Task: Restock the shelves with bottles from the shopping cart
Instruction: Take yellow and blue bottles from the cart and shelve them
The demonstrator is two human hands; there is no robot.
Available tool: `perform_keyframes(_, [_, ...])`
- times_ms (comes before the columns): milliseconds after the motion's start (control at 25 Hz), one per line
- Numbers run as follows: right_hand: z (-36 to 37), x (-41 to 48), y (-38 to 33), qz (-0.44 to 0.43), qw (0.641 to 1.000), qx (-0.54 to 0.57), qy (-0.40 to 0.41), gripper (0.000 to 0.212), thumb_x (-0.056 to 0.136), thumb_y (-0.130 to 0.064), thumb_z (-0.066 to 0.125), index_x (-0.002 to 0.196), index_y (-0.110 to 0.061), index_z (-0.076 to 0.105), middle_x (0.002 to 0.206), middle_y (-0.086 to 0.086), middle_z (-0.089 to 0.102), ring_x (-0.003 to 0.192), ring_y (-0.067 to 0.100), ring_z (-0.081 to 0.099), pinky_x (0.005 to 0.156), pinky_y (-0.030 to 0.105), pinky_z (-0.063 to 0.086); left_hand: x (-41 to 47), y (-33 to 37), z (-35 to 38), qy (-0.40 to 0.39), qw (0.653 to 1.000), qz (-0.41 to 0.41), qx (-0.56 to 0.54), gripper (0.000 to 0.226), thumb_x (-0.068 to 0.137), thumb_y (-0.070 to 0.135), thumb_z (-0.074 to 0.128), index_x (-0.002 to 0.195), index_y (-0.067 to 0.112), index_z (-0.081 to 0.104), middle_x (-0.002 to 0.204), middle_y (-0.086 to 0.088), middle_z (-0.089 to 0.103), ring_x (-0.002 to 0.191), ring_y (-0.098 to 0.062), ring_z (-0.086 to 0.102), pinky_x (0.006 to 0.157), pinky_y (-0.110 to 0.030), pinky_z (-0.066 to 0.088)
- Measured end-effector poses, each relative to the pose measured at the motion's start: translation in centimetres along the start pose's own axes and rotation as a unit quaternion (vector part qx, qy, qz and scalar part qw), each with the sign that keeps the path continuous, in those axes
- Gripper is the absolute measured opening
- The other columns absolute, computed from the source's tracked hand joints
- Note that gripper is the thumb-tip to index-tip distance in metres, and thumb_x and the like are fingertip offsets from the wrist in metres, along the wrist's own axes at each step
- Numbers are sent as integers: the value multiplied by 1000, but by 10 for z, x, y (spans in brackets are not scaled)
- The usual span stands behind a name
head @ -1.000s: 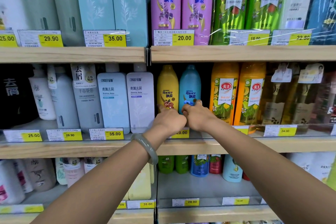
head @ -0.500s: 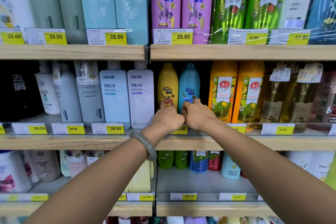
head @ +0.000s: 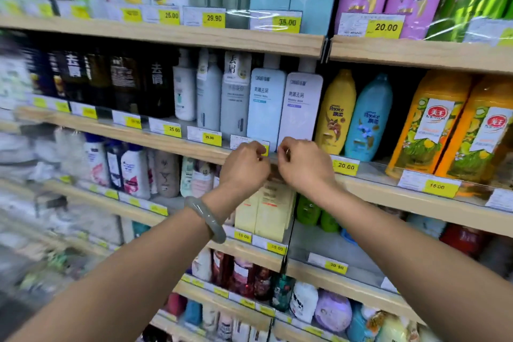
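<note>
- Reaching forward in the head view, the left hand (head: 245, 168) and the right hand (head: 305, 168) sit close together, almost touching. Their fingers are curled at the front lip of the pale wooden shelf board (head: 166, 143). Neither carries a bottle. I cannot tell whether the fingertips pinch the white-and-yellow price label (head: 240, 142) just behind the left hand.
- Directly above the hands, a pale blue flat-sided plastic bottle (head: 265, 108) and a white flat-sided plastic bottle (head: 301, 111) stand upright, side by side. Right of the right hand, a yellow rounded plastic bottle (head: 337, 111) and a turquoise rounded plastic bottle (head: 369, 119) stand on the same level.
- This row looks stocked across its front. The shopping cart is out of view, so what is left to shelve cannot be judged, though fetching another bottle seems the likely next step.
- Wooden shelves run above and below the hands, fronted by label strips. Below the right hand a bare grey shelf patch (head: 327, 244) shows room for stock. The far left is blurred. A grey-green stone bangle (head: 206, 219) circles the left wrist.
</note>
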State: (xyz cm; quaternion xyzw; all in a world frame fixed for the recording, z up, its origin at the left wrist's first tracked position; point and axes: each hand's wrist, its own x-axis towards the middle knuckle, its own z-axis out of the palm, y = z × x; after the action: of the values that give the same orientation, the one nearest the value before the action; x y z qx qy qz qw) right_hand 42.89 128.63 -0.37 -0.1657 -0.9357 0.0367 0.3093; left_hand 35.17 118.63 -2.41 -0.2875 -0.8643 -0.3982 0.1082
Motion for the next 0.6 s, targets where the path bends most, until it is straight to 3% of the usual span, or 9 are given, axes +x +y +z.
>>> perform_keyframes(160, [51, -2, -72, -46, 993, 7, -109, 25, 92, -31, 44, 95, -18, 66, 102, 14, 68, 95, 35, 63, 65, 33, 41, -17, -112, -59, -96, 989, -80, 78, 19, 85, 24, 45, 78, 18, 62, 95, -12, 67, 90, -32, 61, 70, -32, 45])
perform_keyframes(400, [170, -24, -231, -59, 953, 108, -275, 26, 94, -34, 47, 87, -18, 67, 104, 15, 69, 98, 33, 64, 69, 30, 42, -67, -294, -176, -154, 957, -205, 138, 22, 91, 26, 43, 87, 15, 61, 96, -12, 63, 98, -30, 60, 79, -28, 43])
perform_keyframes(520, [218, -47, -316, -66, 922, 163, -344, 30, 94, -37, 49, 75, -17, 62, 84, 9, 67, 84, 30, 63, 61, 30, 39, -100, -376, -234, -160, 936, -280, 139, 27, 91, 23, 46, 91, 4, 65, 92, -12, 63, 82, -26, 58, 68, -26, 42])
perform_keyframes(600, [248, -60, -361, -63, 900, 181, -392, 36, 94, -39, 50, 66, -16, 54, 72, 8, 65, 70, 27, 62, 58, 30, 42, -124, -421, -267, -156, 924, -325, 130, 23, 93, 24, 45, 90, 6, 60, 88, -8, 59, 74, -21, 52, 65, -28, 42])
